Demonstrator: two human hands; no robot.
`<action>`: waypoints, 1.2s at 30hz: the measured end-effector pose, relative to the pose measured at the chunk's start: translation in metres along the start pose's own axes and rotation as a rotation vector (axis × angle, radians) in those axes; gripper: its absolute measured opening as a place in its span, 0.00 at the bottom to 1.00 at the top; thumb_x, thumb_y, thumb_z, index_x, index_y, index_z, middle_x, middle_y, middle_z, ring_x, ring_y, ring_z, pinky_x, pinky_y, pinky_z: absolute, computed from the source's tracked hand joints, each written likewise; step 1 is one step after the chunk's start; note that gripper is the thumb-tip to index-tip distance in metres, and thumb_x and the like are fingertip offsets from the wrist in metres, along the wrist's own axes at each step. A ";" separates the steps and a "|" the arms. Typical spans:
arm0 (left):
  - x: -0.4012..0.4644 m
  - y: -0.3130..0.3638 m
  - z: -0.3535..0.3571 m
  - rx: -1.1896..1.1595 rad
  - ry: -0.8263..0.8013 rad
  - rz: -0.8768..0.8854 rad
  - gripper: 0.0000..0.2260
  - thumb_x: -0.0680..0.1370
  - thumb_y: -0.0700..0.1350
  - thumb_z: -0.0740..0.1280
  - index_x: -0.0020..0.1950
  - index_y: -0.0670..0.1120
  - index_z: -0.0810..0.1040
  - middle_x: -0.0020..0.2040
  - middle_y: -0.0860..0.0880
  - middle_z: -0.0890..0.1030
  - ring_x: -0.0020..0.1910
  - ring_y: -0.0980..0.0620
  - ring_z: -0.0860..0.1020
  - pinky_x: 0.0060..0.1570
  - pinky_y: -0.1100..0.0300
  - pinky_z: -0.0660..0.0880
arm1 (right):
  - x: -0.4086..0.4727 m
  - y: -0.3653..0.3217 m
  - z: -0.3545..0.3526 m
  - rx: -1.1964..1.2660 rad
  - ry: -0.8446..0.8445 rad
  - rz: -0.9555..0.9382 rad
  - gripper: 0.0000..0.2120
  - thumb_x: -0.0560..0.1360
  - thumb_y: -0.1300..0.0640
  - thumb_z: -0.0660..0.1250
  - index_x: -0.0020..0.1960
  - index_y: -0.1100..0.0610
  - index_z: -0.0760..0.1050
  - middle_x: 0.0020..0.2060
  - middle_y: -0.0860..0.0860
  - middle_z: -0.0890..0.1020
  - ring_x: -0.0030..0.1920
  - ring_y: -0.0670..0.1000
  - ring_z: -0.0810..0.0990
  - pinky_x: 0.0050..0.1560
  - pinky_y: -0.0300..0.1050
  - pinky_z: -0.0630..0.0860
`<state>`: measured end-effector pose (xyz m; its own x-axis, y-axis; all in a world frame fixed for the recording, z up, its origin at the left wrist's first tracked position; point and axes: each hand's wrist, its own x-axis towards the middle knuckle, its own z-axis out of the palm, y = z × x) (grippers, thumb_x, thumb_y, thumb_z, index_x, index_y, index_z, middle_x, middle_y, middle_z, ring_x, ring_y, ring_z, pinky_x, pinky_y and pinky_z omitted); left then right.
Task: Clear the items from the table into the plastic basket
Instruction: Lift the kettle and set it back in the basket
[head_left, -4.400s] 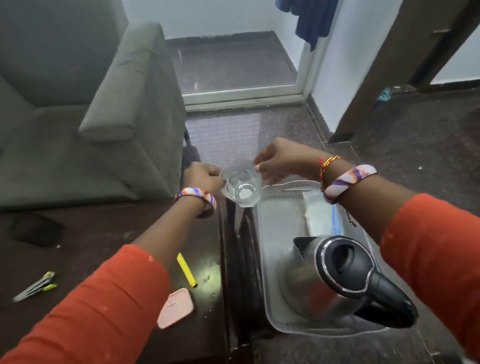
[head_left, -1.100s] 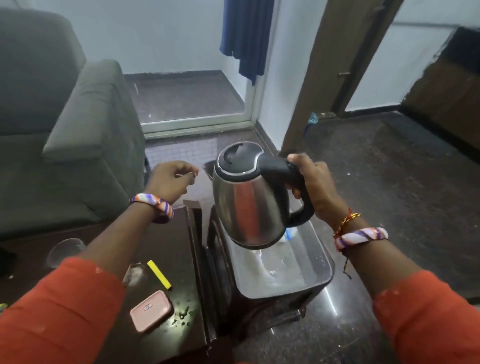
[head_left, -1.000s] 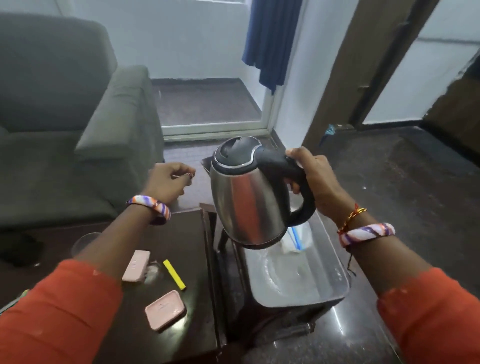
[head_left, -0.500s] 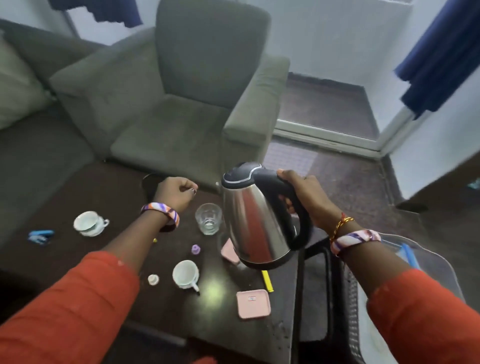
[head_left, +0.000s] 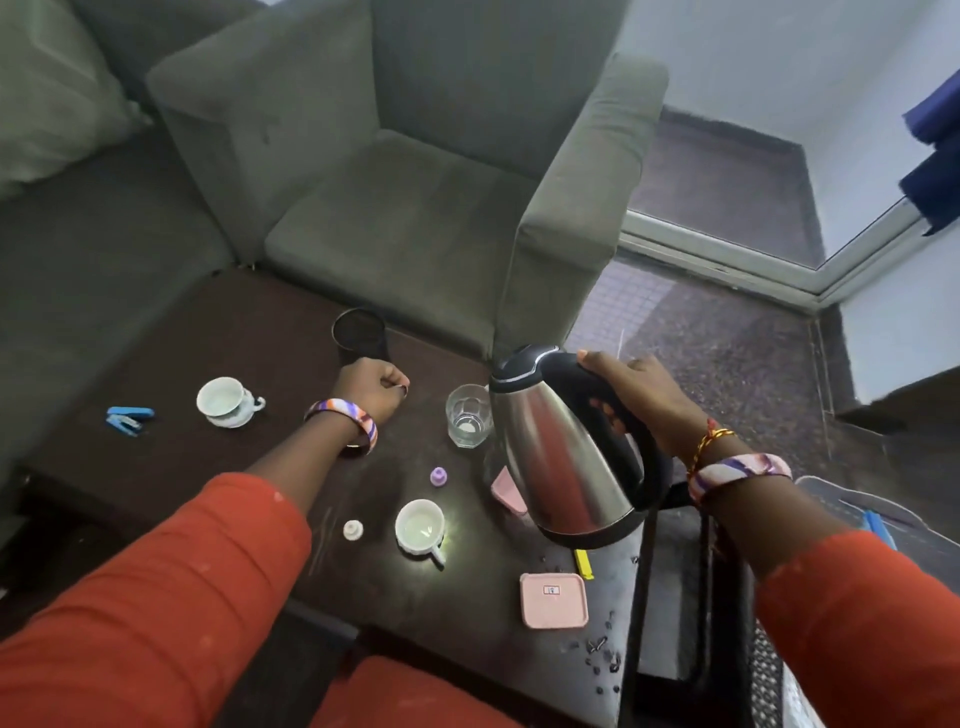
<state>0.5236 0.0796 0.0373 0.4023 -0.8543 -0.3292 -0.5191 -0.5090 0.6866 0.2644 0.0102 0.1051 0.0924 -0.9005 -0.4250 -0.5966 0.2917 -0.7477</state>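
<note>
1. Grey armchair and sofa cushions close off the far side of your dark counter, with dark speckled floor to the right.
2. Your right hand is clenched around the black handle of the steel kettle, holding it in the air above the counter's right edge, tilted a little.
3. Your left hand is curled into a loose fist over the counter with nothing in it that you can see.
4. A clear glass stands just left of the kettle, and a black round base sits beyond your left hand.
5. One white cup is on the left with a blue clip further left; a second white cup lies nearer you.
6. A purple cap and a white cap lie between the cups.
7. A pink square lid lies near the front right, a yellow strip pokes out under the kettle, and another pink piece is partly hidden behind it.
8. Your plastic basket shows only its translucent rim at the far right, off the counter, with something blue inside.
</note>
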 end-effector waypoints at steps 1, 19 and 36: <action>0.001 0.000 0.001 0.000 -0.012 -0.001 0.10 0.74 0.36 0.63 0.49 0.39 0.82 0.49 0.38 0.84 0.51 0.42 0.81 0.47 0.60 0.74 | 0.002 0.000 0.000 -0.020 -0.001 0.002 0.24 0.70 0.42 0.65 0.27 0.61 0.76 0.19 0.52 0.74 0.20 0.51 0.70 0.22 0.37 0.67; 0.014 -0.001 0.013 0.052 -0.082 0.015 0.10 0.73 0.36 0.63 0.49 0.39 0.83 0.50 0.40 0.84 0.53 0.43 0.81 0.55 0.59 0.74 | 0.024 -0.010 0.019 -0.127 -0.073 0.039 0.25 0.68 0.38 0.66 0.29 0.61 0.77 0.16 0.49 0.73 0.19 0.49 0.70 0.25 0.40 0.68; 0.017 -0.007 0.018 0.068 -0.112 0.031 0.11 0.74 0.35 0.62 0.51 0.38 0.82 0.53 0.41 0.83 0.55 0.44 0.80 0.56 0.59 0.74 | 0.036 -0.025 0.027 -0.238 -0.107 0.039 0.25 0.70 0.39 0.66 0.32 0.62 0.76 0.21 0.52 0.74 0.18 0.48 0.69 0.24 0.38 0.67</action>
<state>0.5208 0.0671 0.0153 0.3004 -0.8741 -0.3818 -0.5817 -0.4851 0.6529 0.3038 -0.0209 0.0950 0.1421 -0.8469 -0.5124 -0.7712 0.2299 -0.5937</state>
